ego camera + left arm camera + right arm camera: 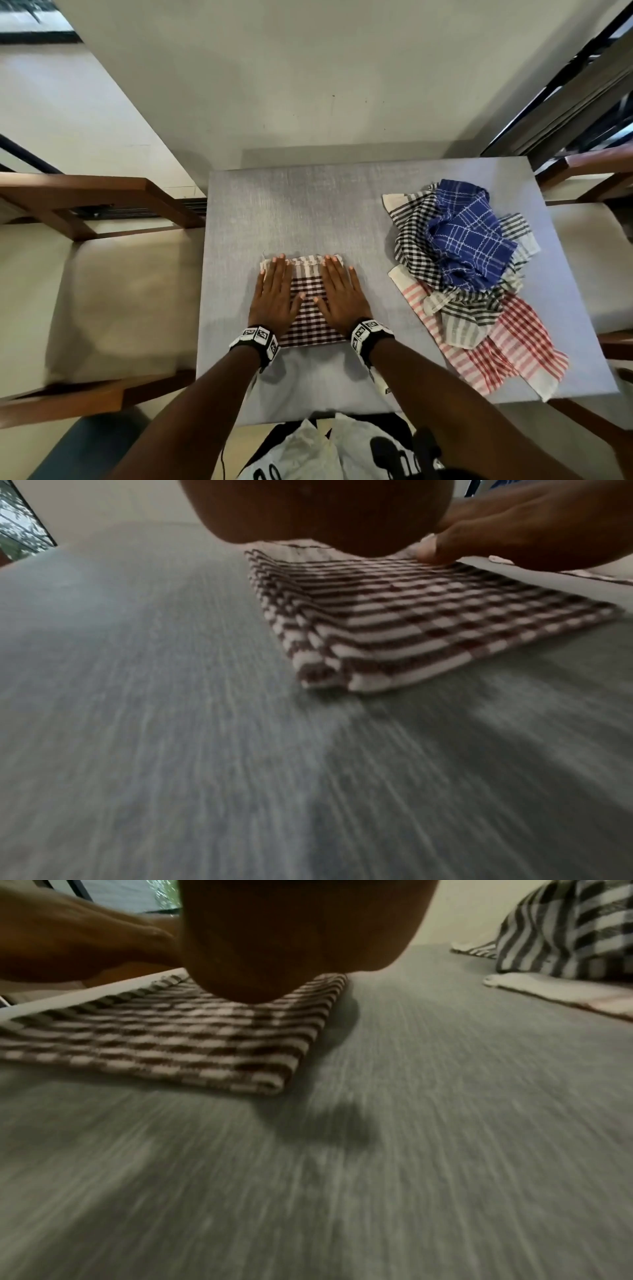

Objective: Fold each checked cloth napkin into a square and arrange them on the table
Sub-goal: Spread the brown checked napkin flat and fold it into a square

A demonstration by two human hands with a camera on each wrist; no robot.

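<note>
A: Head view, entry one. Brown-and-white checked napkin (310, 301) lies folded flat on the grey bench (308, 205), near the front edge, roughly centred. Left hand (274, 298) palm down on its left half, right hand (342, 296) palm down on its right half.

B: Fingers?

A: Straight and slightly spread on both hands, pressing flat; nothing curled round the cloth. Fingertips reach the far hem, where the pattern turns to plain stripes. Thumbs point inward toward each other, apart, with checked cloth showing between them.

B: Left wrist view agrees?

A: Yes. Heel of the left hand (308, 512) sits on the napkin (411, 620); the near left corner shows stacked layers at the fold. The right hand (514, 528) shows at upper right with its thumb on the cloth. Bench surface (171, 723) is blurred.

B: Right wrist view?

A: Heel of the right hand (301, 934) on the napkin (171, 1037), near right corner folded. Left hand (68, 939) at upper left.

B: Other cloths?

A: An unfolded pile on the bench's right side, apart from the folded one: blue checked napkin (469, 233) on top, black-and-white checked napkin (414, 240) under it, red-and-white checked napkin (513, 342) lowest and nearest the front edge. Wooden chairs (85, 205) stand on either side.
</note>
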